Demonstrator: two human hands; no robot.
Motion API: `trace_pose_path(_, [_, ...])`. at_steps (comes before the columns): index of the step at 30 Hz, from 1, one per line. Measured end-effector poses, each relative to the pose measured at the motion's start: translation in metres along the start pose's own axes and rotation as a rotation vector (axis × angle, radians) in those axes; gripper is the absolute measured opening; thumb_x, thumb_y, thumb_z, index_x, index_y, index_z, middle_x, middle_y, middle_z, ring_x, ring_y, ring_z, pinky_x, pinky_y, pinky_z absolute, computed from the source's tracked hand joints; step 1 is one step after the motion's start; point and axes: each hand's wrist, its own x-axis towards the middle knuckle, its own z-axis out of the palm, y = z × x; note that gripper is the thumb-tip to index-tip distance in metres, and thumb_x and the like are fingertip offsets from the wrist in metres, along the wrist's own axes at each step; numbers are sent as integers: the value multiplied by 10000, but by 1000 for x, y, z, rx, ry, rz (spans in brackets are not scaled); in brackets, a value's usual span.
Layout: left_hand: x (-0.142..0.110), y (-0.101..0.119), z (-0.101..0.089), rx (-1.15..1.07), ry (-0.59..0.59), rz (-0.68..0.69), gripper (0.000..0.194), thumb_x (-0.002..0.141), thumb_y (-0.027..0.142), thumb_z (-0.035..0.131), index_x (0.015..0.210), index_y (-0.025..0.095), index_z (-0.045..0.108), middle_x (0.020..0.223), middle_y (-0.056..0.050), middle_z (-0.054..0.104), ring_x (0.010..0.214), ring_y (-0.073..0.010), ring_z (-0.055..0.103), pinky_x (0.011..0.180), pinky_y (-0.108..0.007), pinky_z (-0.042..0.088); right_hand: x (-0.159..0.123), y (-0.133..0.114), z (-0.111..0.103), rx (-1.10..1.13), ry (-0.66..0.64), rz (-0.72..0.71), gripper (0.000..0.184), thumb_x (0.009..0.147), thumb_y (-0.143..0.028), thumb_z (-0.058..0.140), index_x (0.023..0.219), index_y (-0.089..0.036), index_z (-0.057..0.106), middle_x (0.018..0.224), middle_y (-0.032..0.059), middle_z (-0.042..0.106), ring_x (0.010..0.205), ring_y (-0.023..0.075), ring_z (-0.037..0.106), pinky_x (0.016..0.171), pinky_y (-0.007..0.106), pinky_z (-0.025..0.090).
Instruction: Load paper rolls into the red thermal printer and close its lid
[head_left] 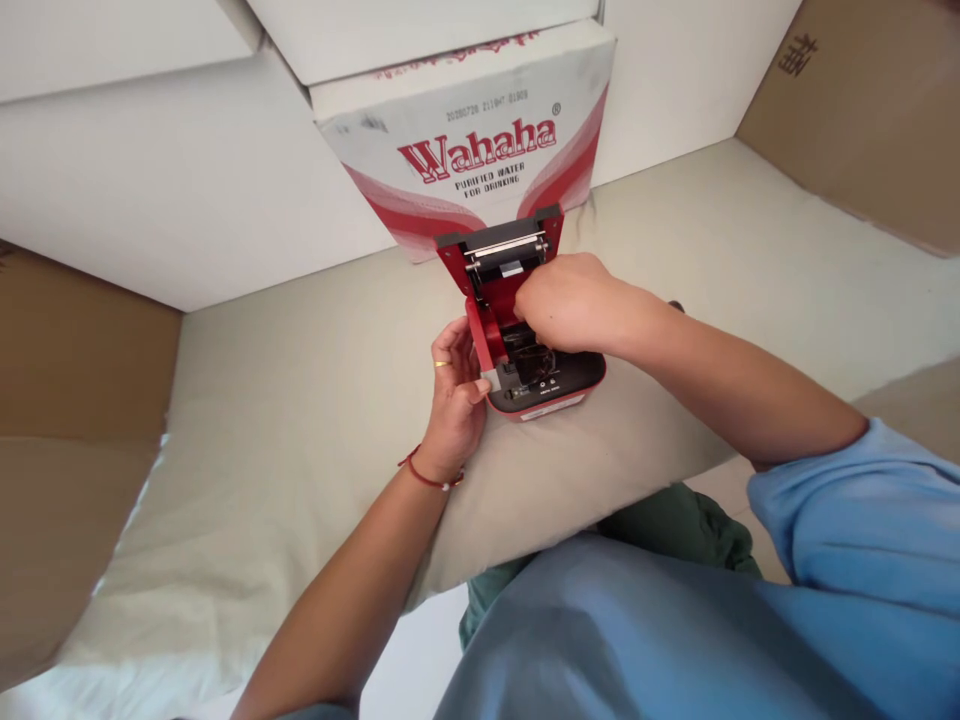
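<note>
A small red and black label printer (574, 372) sits on the beige cloth with its lid (495, 240) raised. A roller and a metal bar show on the lid's inner side. Against the printer's left wall, my left hand (459, 400) grips it, fingers behind and thumb at the front left corner. My right hand (571, 300) is closed and reaches into the opened compartment from the right. Its fingertips are hidden, so what they hold cannot be made out. Dark shiny parts show inside the compartment below that hand.
Behind the printer stands a white and red Wahaha water carton (480, 150), next to white panels (187, 190). Brown cardboard boxes flank the beige cloth (315, 400) at left (75, 450) and right (862, 120). A small dark tip (677, 306) pokes out behind my right forearm.
</note>
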Motion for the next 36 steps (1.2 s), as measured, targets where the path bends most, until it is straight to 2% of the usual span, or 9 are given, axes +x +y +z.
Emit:
trace_pose_path(5, [1, -3, -3, 20, -5, 2, 814, 813, 624, 1027, 1525, 455, 671, 1701, -15, 612, 1637, -313, 555, 1377, -495, 490, 0, 2, 5, 31, 15, 3, 249, 978, -93, 691, 1067, -198, 899, 1005, 150, 888, 1016, 364, 816, 772, 404, 481])
trace_pose_path(10, [1, -4, -3, 30, -24, 19, 817, 839, 637, 1003, 1547, 446, 643, 1724, -25, 587, 1635, -316, 548, 1363, -499, 500, -5, 21, 8, 162, -7, -1, 253, 953, -165, 780, 1173, -234, 882, 1149, 104, 899, 1026, 305, 789, 764, 370, 470])
trace_pose_path(14, [2, -4, -2, 32, -33, 24, 820, 846, 660, 989, 1549, 435, 631, 1710, -35, 590, 1629, -329, 547, 1377, -529, 478, -19, 43, 8, 570, 24, -135, 207, 1011, -230, 770, 1194, -235, 868, 1053, 42, 887, 947, 234, 783, 797, 333, 535])
trace_pose_path(18, [1, -5, -1, 42, -34, 30, 808, 857, 655, 982, 1550, 440, 628, 1708, -33, 583, 1639, -328, 530, 1380, -528, 469, -61, 77, -4, 961, 129, -214, 378, 1026, -595, 812, 1205, -273, 896, 1028, 16, 872, 928, 221, 769, 808, 349, 578])
trace_pose_path(21, [2, -7, -3, 36, -28, 25, 811, 839, 651, 991, 1540, 442, 641, 1700, -30, 586, 1630, -327, 534, 1351, -513, 501, -97, 112, -7, 1054, 110, -139, 539, 928, -737, 873, 1212, -281, 916, 1056, 28, 874, 932, 216, 764, 830, 366, 579])
trace_pose_path(24, [3, -8, -4, 42, -24, 23, 822, 822, 642, 1002, 1534, 434, 648, 1692, -37, 592, 1633, -337, 531, 1345, -522, 513, -112, 139, 13, 1041, 23, -4, 563, 869, -725, 922, 1210, -278, 917, 1147, 59, 896, 1000, 249, 777, 896, 403, 593])
trace_pose_path(29, [3, -5, -5, 37, -26, 12, 812, 817, 630, 1006, 1522, 430, 655, 1682, -38, 600, 1620, -336, 545, 1339, -519, 518, -101, 135, 70, 1037, -78, 142, 598, 824, -739, 883, 1182, -260, 891, 976, 48, 865, 815, 230, 733, 766, 389, 580])
trace_pose_path(32, [2, -2, -4, 33, -28, -1, 837, 808, 656, 1007, 1527, 427, 645, 1713, -35, 578, 1659, -342, 506, 1371, -530, 482, -97, 130, 87, 955, 54, 236, 629, 900, -739, 775, 1316, -279, 880, 855, 22, 816, 694, 217, 659, 687, 386, 531])
trace_pose_path(36, [2, -2, -4, 38, -29, -8, 839, 813, 650, 1005, 1531, 427, 632, 1722, -31, 569, 1677, -344, 485, 1390, -534, 458, -100, 151, 92, 658, 348, 436, 463, 953, -593, 709, 1235, -285, 909, 1086, 88, 892, 881, 284, 749, 877, 459, 589])
